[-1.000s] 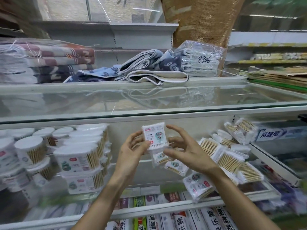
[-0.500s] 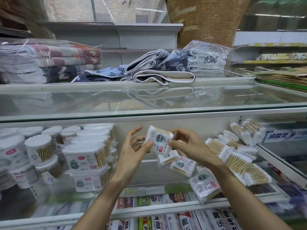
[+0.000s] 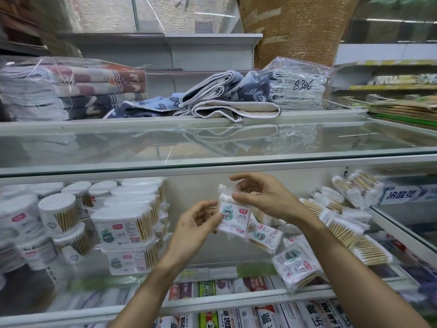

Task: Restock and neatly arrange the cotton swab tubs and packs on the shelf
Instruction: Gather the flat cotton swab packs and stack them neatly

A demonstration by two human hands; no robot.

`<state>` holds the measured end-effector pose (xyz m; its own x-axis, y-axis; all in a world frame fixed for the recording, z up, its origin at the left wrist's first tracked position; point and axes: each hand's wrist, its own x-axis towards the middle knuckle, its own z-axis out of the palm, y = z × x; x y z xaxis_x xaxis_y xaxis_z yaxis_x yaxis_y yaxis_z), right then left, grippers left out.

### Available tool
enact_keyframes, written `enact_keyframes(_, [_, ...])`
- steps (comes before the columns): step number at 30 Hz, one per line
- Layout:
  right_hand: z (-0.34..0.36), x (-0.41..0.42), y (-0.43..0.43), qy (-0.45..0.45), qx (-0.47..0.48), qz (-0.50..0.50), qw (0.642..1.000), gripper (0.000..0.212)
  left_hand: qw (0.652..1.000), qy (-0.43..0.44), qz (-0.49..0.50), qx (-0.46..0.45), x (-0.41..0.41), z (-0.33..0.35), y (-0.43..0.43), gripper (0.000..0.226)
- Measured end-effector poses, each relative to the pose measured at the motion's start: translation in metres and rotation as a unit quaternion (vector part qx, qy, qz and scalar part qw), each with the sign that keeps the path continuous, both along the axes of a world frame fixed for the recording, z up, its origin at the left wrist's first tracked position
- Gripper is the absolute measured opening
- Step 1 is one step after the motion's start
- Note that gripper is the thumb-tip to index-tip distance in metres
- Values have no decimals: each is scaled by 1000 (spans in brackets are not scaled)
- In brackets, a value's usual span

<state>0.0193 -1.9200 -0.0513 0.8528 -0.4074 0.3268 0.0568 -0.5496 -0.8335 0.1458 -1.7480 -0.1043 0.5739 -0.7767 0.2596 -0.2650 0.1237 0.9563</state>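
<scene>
- Folded towels [image 3: 227,100] and a clear bag of cloths marked 8306 [image 3: 300,91] lie on the top shelf, across the upper middle of the frame.
- A glass shelf [image 3: 212,147] runs the full width just above the hands.
- At the left of the frame, rectangular cotton swab tubs [image 3: 123,223] are stacked two high. Round tubs [image 3: 58,210] stand beside them, too blurred to read their labels.
- At the right, loose swab packs [image 3: 340,223] lie heaped at odd angles, and more packs [image 3: 295,263] spill down toward the front rail at lower right.
- Toothpaste boxes [image 3: 236,313] fill the shelf along the bottom edge.
- The held cotton swab pack [image 3: 233,215] is in mid-frame, in front of the shelf's back wall. It stands nearly upright with its printed face toward the viewer, its long axis vertical and the top leaning a little to the left.
- The left hand [image 3: 194,229] has curled fingers and pinches the pack's lower left edge.
- The right hand [image 3: 264,200] seems to nip the pack's top edge between thumb and forefinger, with the other fingers loosely spread above.
</scene>
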Motion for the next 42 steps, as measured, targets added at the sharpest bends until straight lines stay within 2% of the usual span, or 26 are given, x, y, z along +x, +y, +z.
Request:
enact_keyframes(2, [-2, -2, -3, 30, 10, -13, 999, 38, 1000, 9, 16, -12, 2, 0, 0, 30])
enact_keyframes(6, [-4, 2, -4, 77, -34, -9, 996, 27, 999, 15, 41, -26, 1, -3, -1, 31])
enact_keyframes(8, [-4, 11, -3, 70, -42, -28, 996, 24, 994, -37, 99, -28, -3, -7, 1, 37])
enact_keyframes(10, [-7, 25, -3, 60, -68, -57, 994, 25, 977, -137, 156, -46, -7, -12, 9, 40])
enact_keyframes(12, [-11, 42, 0, 56, -110, -76, 990, 28, 961, -210, 158, -83, -10, -14, 19, 36])
enact_keyframes(16, [-26, 84, 12, 95, -221, -101, 965, 29, 963, -210, 136, -99, -2, -18, 30, 28])
enact_keyframes(19, [-41, 105, 23, 112, -255, -119, 953, 31, 974, -171, 120, -82, 5, -25, 37, 24])
enact_keyframes(24, [-50, 114, 30, 122, -272, -120, 947, 32, 978, -161, 117, -65, 10, -36, 39, 21])
enact_keyframes(27, [-51, 114, 32, 149, -313, -134, 928, 32, 979, -160, 112, -58, 7, -36, 36, 21])
enact_keyframes(32, [-46, 107, 30, 163, -368, -154, 902, 41, 974, -187, 122, -39, 3, -32, 27, 22])
enact_keyframes(39, [-30, 65, -2, 103, -332, -190, 918, 35, 959, -269, 53, 68, 11, -29, -7, 28])
enact_keyframes(42, [-28, 46, -16, 79, -319, -223, 918, 28, 937, -324, 14, 131, 10, -31, -28, 45])
